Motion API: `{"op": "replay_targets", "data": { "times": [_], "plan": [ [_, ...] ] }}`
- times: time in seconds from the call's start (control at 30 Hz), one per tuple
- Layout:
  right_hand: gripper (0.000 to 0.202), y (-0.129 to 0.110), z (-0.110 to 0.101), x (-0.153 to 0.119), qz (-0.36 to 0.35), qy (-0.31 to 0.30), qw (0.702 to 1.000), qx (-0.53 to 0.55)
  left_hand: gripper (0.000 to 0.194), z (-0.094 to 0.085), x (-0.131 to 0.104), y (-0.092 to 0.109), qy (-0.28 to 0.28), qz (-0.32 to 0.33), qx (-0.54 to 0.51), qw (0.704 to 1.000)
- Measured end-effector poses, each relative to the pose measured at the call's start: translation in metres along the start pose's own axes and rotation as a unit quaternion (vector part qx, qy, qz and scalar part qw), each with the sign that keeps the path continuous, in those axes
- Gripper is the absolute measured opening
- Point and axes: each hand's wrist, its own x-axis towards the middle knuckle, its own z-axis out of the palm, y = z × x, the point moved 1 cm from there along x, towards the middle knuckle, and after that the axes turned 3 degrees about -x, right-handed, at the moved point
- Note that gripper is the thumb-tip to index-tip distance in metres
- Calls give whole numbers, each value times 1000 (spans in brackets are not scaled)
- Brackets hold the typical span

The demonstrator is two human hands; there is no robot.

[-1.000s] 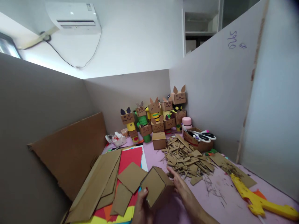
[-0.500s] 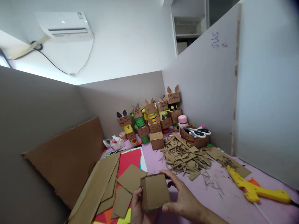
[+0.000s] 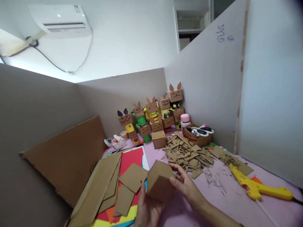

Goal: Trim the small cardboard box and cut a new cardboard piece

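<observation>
A small brown cardboard box (image 3: 159, 183) is held between my two hands above the pink tabletop, tilted so that a corner edge faces me. My left hand (image 3: 149, 208) cups it from below and from the left, thumb up along its side. At the right side, my right hand (image 3: 186, 186) grips the box with thumb and fingers. To the left of the box lie cut cardboard pieces (image 3: 133, 177) on sheets of red paper (image 3: 127, 160) and yellow paper.
Cardboard animal figures (image 3: 151, 108) stand at the back, with a plain cardboard box (image 3: 158, 139) in front. A heap of cardboard scraps (image 3: 187, 154), a yellow glue gun (image 3: 260, 187) and a box holding scissors (image 3: 201, 130) are on the right. Grey partitions (image 3: 203, 78) surround the table.
The cardboard box has been turned in my hands, from a flat face toward me to a corner edge. My right hand has shifted along its right side. The view has tipped slightly downward.
</observation>
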Motion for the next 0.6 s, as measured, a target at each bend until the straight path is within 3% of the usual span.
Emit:
{"op": "replay_targets", "data": {
  "times": [0.1,0.23,0.37,0.6],
  "plan": [
    [53,4,-1,4,42,39,996,62,57,0,3,-6,-14,45,58,997],
    [43,15,0,7,69,39,991,108,75,-7,12,-10,66,131,165,975],
    [50,24,-4,10,92,48,991,80,73,-16,18,-8,126,141,242,952],
    [55,10,-5,6,103,23,992,74,91,-18,18,-4,63,189,323,925]
  ]
}}
